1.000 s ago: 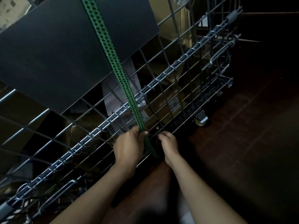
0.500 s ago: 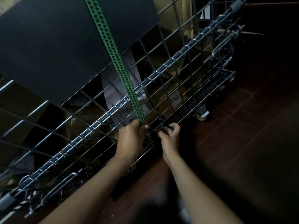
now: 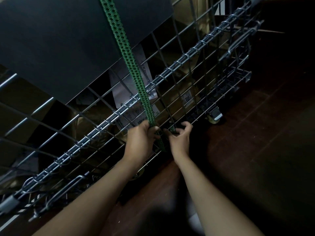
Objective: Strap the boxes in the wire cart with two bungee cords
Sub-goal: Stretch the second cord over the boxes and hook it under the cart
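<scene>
A green flat bungee cord (image 3: 129,62) runs taut from the top of the view, over a black box (image 3: 68,45), down the wire cart's side (image 3: 187,55). My left hand (image 3: 141,142) is shut on the cord low on the cart wall. My right hand (image 3: 179,138) sits just to the right of it, fingers curled around the cord's end at a lower wire. The hook itself is hidden in shadow. Brown cardboard boxes (image 3: 185,92) with labels show through the wire grid.
A caster wheel (image 3: 214,116) stands under the cart's far corner, and another caster (image 3: 139,174) sits near my left forearm. Dark wooden floor (image 3: 247,150) stretches to the right. A spiral-bound horizontal rail (image 3: 102,125) crosses the cart side.
Both hands have shifted slightly up the cart wall. My right hand has uncurled from a closed fist and now hooks its fingers around the cord's end at the wire.
</scene>
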